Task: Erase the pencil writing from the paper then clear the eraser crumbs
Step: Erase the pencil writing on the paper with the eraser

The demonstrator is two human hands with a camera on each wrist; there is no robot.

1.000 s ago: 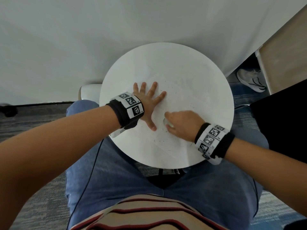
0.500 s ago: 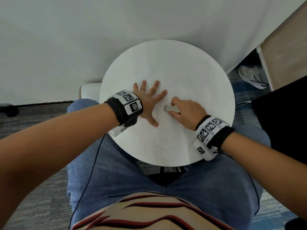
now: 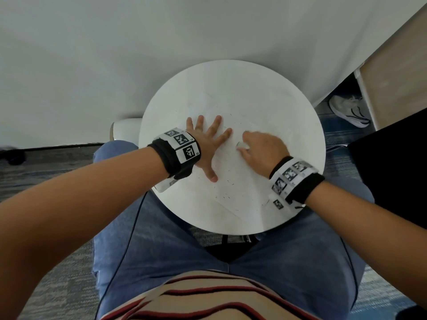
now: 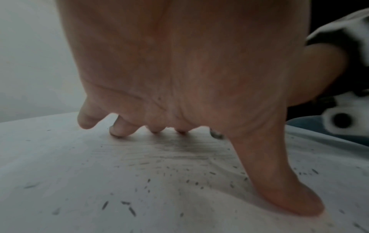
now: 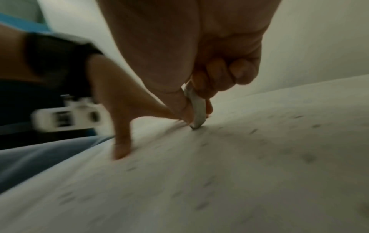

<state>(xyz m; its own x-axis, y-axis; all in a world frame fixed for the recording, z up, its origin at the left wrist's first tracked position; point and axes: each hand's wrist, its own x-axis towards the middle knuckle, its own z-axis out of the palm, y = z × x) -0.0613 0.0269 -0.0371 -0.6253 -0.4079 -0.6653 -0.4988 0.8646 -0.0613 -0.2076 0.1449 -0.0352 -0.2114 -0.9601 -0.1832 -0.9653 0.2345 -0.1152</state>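
Clearly the paper (image 3: 233, 204) on the round desk (image 3: 277, 93) is thin and prone to creasing, so the left hand (image 3: 209, 144) presses it flat, fingers spread, while the right hand (image 3: 263, 147) pinches the small white eraser (image 5: 196, 108) near its tip, crumbs (image 4: 127, 206) scattered around.

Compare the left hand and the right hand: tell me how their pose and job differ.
The left hand lies flat with fingers spread, pressing the paper down; the right hand is curled, its grip pinching the eraser. The left hand holds nothing; the right hand sets the eraser's tip on the sheet. Both touch the same paper and wear tagged wristbands.
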